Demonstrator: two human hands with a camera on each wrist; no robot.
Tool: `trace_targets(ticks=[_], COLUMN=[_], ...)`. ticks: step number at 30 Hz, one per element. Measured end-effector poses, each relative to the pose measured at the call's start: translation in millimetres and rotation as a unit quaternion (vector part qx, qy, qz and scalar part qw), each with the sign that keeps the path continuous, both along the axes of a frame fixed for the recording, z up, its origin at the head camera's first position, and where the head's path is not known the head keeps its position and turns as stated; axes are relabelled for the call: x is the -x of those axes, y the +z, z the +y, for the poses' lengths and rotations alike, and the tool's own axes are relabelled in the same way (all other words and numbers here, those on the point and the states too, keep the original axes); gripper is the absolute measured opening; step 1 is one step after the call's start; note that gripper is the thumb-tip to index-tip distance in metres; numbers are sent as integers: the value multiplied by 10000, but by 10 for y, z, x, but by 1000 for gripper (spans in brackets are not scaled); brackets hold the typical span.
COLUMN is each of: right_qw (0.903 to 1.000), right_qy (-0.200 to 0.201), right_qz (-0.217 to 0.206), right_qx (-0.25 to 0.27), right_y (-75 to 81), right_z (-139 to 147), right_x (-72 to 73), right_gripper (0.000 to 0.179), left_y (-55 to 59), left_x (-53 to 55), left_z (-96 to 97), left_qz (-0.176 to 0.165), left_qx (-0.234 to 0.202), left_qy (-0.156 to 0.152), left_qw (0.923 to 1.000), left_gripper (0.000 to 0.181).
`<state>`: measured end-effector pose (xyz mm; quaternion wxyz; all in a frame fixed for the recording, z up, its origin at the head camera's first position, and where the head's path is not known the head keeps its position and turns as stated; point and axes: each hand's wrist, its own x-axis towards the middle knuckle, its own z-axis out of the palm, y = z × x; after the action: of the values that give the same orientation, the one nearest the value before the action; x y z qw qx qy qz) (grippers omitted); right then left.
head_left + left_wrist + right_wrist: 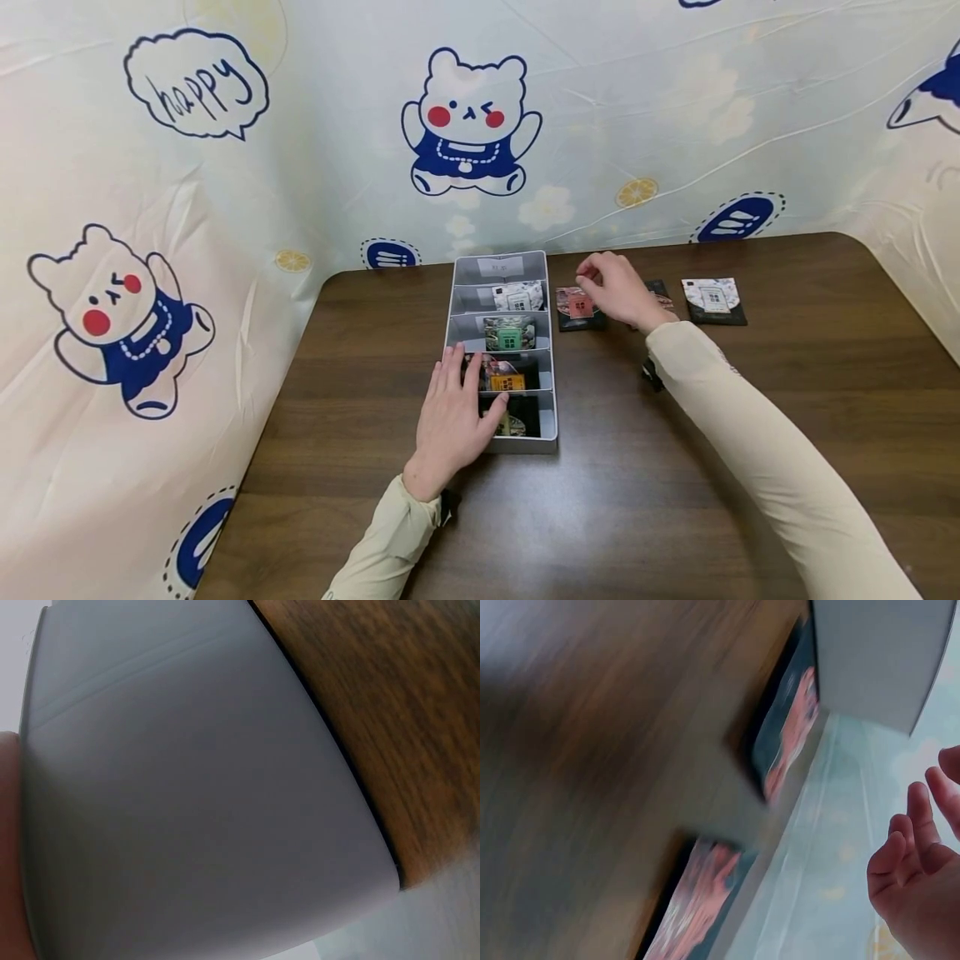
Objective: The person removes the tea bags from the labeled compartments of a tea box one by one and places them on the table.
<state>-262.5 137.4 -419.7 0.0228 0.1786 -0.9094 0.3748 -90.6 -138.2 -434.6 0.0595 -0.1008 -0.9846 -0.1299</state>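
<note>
My left hand (453, 421) rests with spread fingers on the left rim and front part of a grey divided box (553, 367). Flat packets lie in its compartments: a white one (519, 297), a green-labelled one (510, 335), an orange-labelled one (504, 381) and, at the front, a dark one (528, 417) partly hidden by my thumb. Above the table, right of the box, my right hand (618, 287) hovers with loosely bent fingers, nothing visible in them. Near its fingertips lies a red-labelled black packet (579, 310); another dark packet (660, 292) is partly covered by the hand.
Farther right on the brown wooden table (637, 483) lies a white-and-black packet (714, 302). The box's rearmost compartment shows a paper label (501, 267). A printed cloth (600, 108) with cartoon bears hangs behind the table and along its left side.
</note>
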Motion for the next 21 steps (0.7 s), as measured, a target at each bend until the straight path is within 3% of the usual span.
trace_targets(ticks=[13,21], right_qw=[9990,9995], right_qy=[403,106], right_qz=[-9,-283], right_qx=[199,-26], right_y=[44,50], right_z=[-443,-585], right_x=[-12,-7], right_gripper=[28,31], left_y=[-1,-2], left_x=[9,10], left_z=[-4,-5], left_qz=[14,49], left_qx=[-15,-4], left_qy=[-11,-13], left_qw=[10000,10000], left_gripper=[71,71])
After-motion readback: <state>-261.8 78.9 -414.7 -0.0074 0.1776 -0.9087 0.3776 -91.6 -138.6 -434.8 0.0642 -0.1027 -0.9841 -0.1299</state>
